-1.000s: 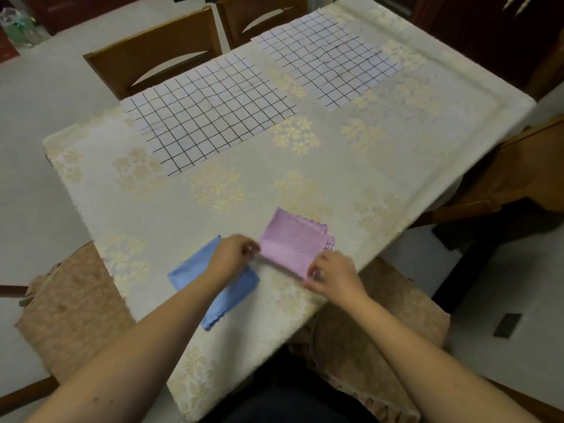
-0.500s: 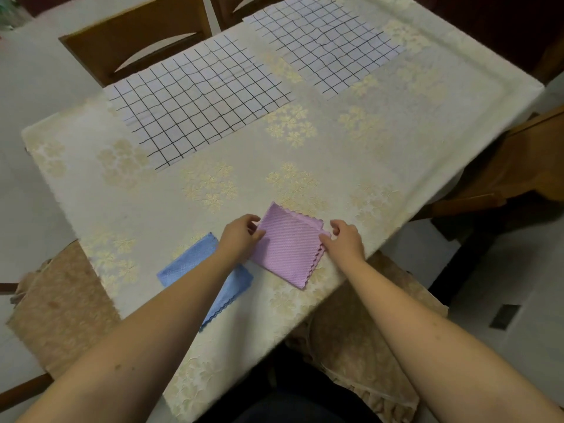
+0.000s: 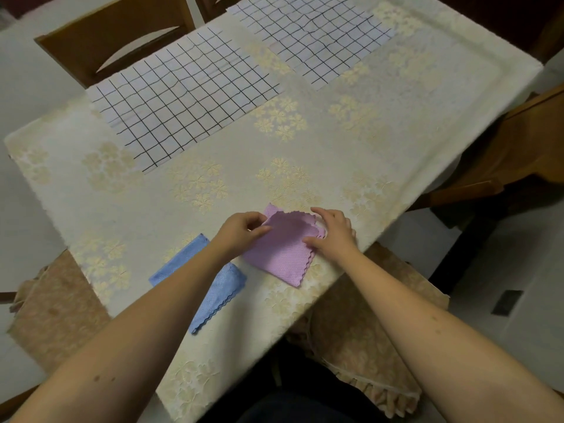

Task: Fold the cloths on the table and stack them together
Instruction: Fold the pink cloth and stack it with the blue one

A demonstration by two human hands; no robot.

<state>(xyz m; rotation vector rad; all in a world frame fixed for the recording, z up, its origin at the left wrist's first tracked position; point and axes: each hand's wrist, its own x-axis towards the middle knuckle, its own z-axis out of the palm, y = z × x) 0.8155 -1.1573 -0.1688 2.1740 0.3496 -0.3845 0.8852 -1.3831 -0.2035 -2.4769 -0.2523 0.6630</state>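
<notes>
Your left hand [image 3: 244, 232] pinches the upper left corner of the small pink scallop-edged microfibre cloth [image 3: 282, 251], thumb and fingers curled on the fabric. Your right hand [image 3: 331, 232] rests on the cloth's right edge with its fingers loosely spread and fairly straight, thumb flat on the top layer; it presses rather than grips.

A second ago both hands were at the cloth's near corners, and half a second ago they sat at its left and right sides with the layers lying flush. Now the top layer is shifted, so a strip of the layer beneath peeks out at the upper left corner, and both hands have moved up towards the far edge. That suggests you are aligning the layers, so the fold is not finished yet.

The pink cloth lies in the lower centre of the frame, near the front edge of the cream floral tablecloth [image 3: 396, 123]. The folded blue scallop-edged cloth [image 3: 227, 285] lies flat just to its lower left, partly hidden by your left forearm and not touching it as far as shows. Stacking is not yet done. Two black-and-white grid-patterned mats [image 3: 183, 102] lie towards the top of the frame.
</notes>
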